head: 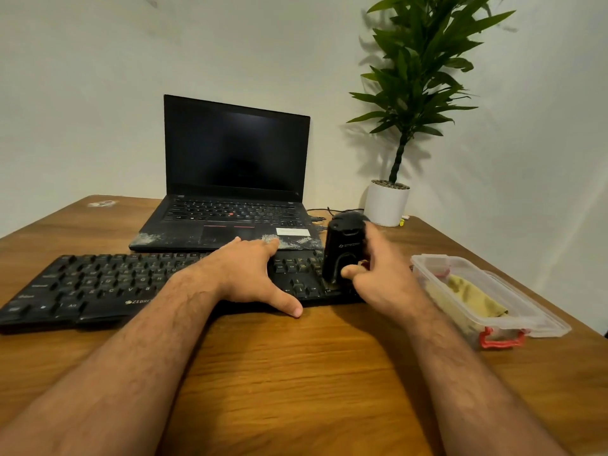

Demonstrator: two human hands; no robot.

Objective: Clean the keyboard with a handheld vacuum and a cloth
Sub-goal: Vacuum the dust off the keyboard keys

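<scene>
Spanning the wooden desk (296, 373) before a pale wall, the keyboard (108, 284) ran left to right. His left hand (243, 274) lay flat on it, fingers straight. His right hand (378, 278) gripped the vacuum (343, 251) upright on the keyboard's right end. A cloth (473, 297) sat in a box (513, 311).
</scene>
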